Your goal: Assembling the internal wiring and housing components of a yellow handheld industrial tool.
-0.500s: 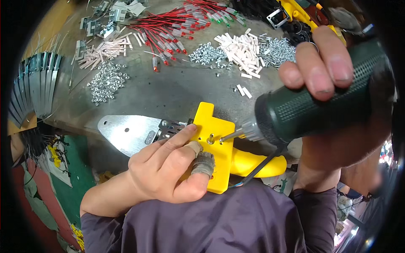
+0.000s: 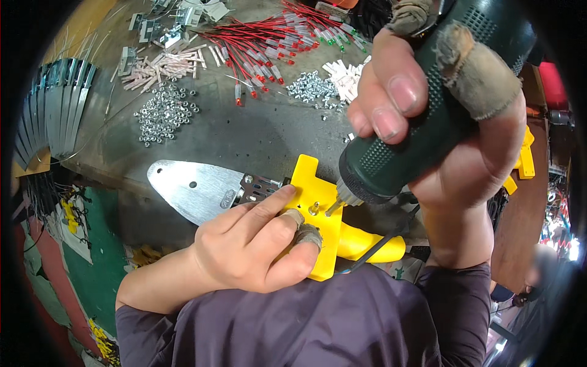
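Nearest is the person's lap, covered in dark purple cloth (image 2: pixel 293 324). Just beyond it the left hand (image 2: pixel 251 248) comes in from the left — fingers and thumb bent close together, holding the flat yellow casing (image 2: pixel 329 241) from its left side. Grey wrapping (image 2: pixel 309 235) covers its thumb. The casing lies at the middle of the table's near side, and its rounded yellow handle (image 2: pixel 370 244) points right, with a dark cable (image 2: pixel 380 248) passing across it. Left of the casing, a dark slotted bracket (image 2: pixel 264 187) joins a tapered silver plate (image 2: pixel 195 188), whose rounded end points left.

From the right, the right hand (image 2: pixel 468 162) is wrapped around a dark green power screwdriver (image 2: pixel 422 137), held slanting, its bit (image 2: pixel 332 211) down at the casing, just right of a small upright metal post (image 2: pixel 314 208). Cloth wrapping covers its thumb too.

Farther off on the grey tabletop (image 2: pixel 238 134), at left, sits a pile of nuts (image 2: pixel 164 115), with pinkish-white sleeves (image 2: pixel 162 68) behind. Small screws (image 2: pixel 310 87) lie right of centre, beside more white pieces (image 2: pixel 347 78). Farthest out are red-wired lights (image 2: pixel 260 52) and, left of them, metal brackets (image 2: pixel 174 37).
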The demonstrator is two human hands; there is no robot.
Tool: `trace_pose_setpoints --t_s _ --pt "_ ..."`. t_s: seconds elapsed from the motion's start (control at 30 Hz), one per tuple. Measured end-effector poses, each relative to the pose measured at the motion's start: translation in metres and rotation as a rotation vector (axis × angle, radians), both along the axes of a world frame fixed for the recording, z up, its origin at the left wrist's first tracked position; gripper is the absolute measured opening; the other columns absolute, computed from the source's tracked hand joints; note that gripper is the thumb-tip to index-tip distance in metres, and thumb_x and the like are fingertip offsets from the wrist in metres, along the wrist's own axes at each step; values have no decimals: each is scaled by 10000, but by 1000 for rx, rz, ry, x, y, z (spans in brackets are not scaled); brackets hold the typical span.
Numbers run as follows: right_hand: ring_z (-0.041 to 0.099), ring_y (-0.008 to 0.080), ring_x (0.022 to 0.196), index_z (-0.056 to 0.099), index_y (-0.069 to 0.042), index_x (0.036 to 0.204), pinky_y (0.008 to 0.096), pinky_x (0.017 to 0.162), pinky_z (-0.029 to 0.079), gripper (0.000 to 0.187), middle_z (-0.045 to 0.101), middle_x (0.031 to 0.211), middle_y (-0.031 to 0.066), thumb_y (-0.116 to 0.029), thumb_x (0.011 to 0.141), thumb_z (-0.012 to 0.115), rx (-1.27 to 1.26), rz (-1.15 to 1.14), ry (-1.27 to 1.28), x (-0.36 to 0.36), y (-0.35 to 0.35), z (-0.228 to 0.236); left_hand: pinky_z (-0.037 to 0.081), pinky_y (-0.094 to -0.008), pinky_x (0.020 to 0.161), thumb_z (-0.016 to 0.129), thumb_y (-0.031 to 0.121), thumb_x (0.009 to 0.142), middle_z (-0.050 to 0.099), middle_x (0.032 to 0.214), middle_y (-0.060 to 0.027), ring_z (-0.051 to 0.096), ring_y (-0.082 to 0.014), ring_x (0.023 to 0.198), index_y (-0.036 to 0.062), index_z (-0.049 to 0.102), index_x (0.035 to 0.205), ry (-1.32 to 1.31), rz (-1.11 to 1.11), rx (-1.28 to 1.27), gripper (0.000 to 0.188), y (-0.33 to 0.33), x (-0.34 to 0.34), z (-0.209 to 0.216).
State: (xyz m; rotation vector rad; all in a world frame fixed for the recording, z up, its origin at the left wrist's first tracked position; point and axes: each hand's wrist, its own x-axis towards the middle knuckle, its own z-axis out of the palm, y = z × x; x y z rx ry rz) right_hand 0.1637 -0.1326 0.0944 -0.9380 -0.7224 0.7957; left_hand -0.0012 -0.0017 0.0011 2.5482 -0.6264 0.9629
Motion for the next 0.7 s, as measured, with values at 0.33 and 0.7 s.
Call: trace_pose_setpoints --t_s 0.33,0.7 --pt "501 114 660 456 -13 1255 306 713 432 461 502 819 9 -348 939 452 30 117 -34 12 -11 -5 364 -202 490 593 198 807 558 812 -22 695 -196 800 171 508 903 -5 30 -30 131 -1 0 -1" --pt "513 204 787 499 -37 938 398 829 419 165 536 817 78 -199 911 488 22 -686 -165 33 -45 -43 417 -196 451 631 134 746 553 813 -31 683 -190 736 208 520 925 33 35 -47 223 2 4 2"
